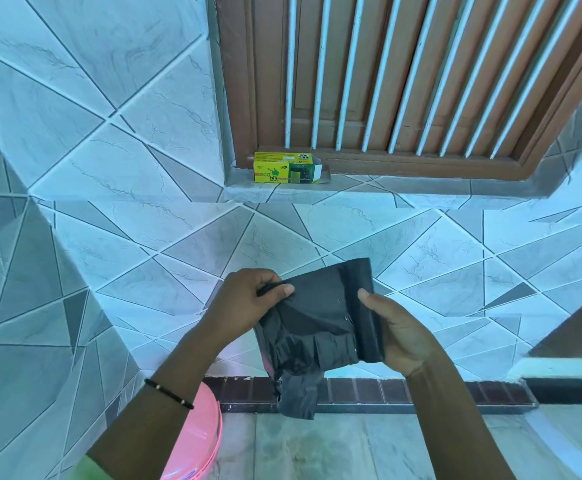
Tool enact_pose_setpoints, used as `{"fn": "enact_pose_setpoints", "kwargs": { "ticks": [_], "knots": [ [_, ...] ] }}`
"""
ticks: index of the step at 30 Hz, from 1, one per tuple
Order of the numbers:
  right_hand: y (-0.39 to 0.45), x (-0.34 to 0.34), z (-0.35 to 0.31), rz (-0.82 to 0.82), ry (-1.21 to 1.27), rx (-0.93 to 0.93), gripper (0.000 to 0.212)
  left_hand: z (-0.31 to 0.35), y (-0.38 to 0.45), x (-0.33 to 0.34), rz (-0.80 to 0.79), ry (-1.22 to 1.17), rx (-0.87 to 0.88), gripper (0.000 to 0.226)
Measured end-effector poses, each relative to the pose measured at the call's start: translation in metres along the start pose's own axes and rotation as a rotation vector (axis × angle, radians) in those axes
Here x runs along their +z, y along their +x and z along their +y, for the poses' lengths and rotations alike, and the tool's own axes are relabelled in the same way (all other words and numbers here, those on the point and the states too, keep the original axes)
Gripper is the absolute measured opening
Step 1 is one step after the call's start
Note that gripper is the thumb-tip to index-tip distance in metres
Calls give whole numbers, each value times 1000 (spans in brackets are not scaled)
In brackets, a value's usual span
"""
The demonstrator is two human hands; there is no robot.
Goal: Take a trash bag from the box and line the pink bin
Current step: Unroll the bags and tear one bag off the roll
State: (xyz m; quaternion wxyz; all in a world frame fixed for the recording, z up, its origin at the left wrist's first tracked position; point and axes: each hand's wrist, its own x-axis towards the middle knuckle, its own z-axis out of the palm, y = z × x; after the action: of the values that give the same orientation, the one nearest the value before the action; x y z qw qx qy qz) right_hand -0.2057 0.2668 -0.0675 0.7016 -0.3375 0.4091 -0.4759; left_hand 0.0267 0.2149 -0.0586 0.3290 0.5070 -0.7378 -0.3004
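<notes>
A black trash bag (320,323), partly unfolded, hangs between my two hands in front of the tiled wall. My left hand (248,299) pinches its upper left corner between thumb and fingers. My right hand (400,330) grips the still-folded right edge. A loose crumpled end of the bag droops below. The yellow and green bag box (284,168) lies on the window sill above, its right end flap open. The pink bin (196,434) stands low on the floor at the left, mostly hidden behind my left forearm.
A brown wooden window with white bars (404,74) sits above the sill. The tiled wall (144,237) juts out in a corner at the left. A dark brick skirting strip (421,389) runs along the floor, and a step edge (566,372) rises at the right.
</notes>
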Motion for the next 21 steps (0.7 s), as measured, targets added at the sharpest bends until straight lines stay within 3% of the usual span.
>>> {"fn": "enact_pose_setpoints", "kwargs": {
  "ticks": [2,5,8,14,18,21],
  "knots": [
    [-3,-1,-2,-7,-2,-4,44,-1,1,-6,-2,-1,10,26],
    [-5,-4,-3,-20,-35,-20,68,-7,2,-17,-10,-3,10,22],
    [-6,-9,-5,39,-34,-35,73,-14,3,-27,-10,21,-6,21],
    [-3,3,-2,116,-61,-64,45,-10,2,-14,-156,-49,-32,26],
    [0,12,0,153,-110,-100,13,-3,1,2,-271,-90,-55,30],
    [0,9,0,206,-149,-116,11,-3,0,0,-356,-225,-107,22]
  ]
}}
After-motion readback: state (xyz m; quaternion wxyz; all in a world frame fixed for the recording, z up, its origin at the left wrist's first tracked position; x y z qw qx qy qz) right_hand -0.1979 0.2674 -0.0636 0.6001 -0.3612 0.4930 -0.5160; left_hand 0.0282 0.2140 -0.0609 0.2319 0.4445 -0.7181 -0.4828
